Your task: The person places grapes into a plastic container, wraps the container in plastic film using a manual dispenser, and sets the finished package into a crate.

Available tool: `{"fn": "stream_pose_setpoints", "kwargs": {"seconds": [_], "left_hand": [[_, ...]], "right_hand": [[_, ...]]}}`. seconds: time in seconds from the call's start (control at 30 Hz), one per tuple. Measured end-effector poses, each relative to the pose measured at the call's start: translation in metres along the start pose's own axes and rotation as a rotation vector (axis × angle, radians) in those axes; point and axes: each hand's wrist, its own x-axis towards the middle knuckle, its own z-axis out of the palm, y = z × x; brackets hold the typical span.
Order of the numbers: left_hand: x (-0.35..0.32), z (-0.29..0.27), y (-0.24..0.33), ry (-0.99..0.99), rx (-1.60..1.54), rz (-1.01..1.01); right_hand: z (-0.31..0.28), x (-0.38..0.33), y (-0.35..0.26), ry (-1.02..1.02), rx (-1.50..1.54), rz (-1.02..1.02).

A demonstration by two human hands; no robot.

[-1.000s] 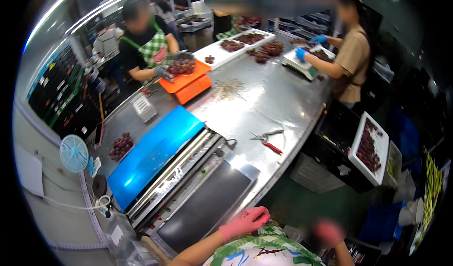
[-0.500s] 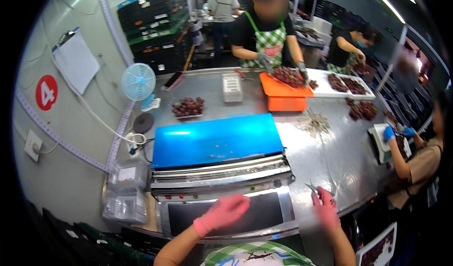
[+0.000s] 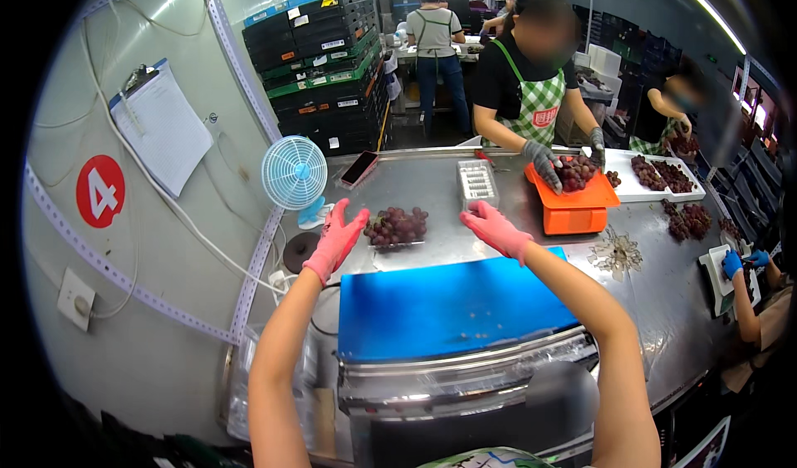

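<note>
Both my hands wear pink gloves and reach over the blue-topped wrapping machine (image 3: 452, 306). My left hand (image 3: 336, 240) is open, fingers spread, just left of a bunch of dark red grapes (image 3: 397, 225) lying in a clear tray on the steel table (image 3: 498, 219). My right hand (image 3: 496, 229) is open too, to the right of the grapes and just below an empty white tray (image 3: 476, 181). Neither hand touches the grapes.
A small blue fan (image 3: 295, 173) stands at the left. Across the table a person in a green checked apron handles grapes on an orange scale (image 3: 573, 206). White trays of grapes (image 3: 660, 177) lie at right; another worker's blue-gloved hand (image 3: 732, 262) is at the far right. Dark crates (image 3: 320, 61) are stacked behind.
My view has swung to face the table squarely. Both hands have risen from the machine's near edge and stretched forward to either side of the grape tray.
</note>
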Motion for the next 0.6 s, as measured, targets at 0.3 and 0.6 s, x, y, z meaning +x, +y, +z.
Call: {"fn": "stream_pose_setpoints", "kwargs": {"seconds": [0.3, 0.6], "left_hand": [[0.118, 0.054, -0.161, -0.115, -0.08, -0.299], [0.161, 0.084, -0.215, -0.278, -0.303, -0.502]], "right_hand": [[0.075, 0.167, 0.074, -0.06, -0.13, 0.315], [0.139, 0.212, 0.103, -0.008, 0.142, 0.291]]}}
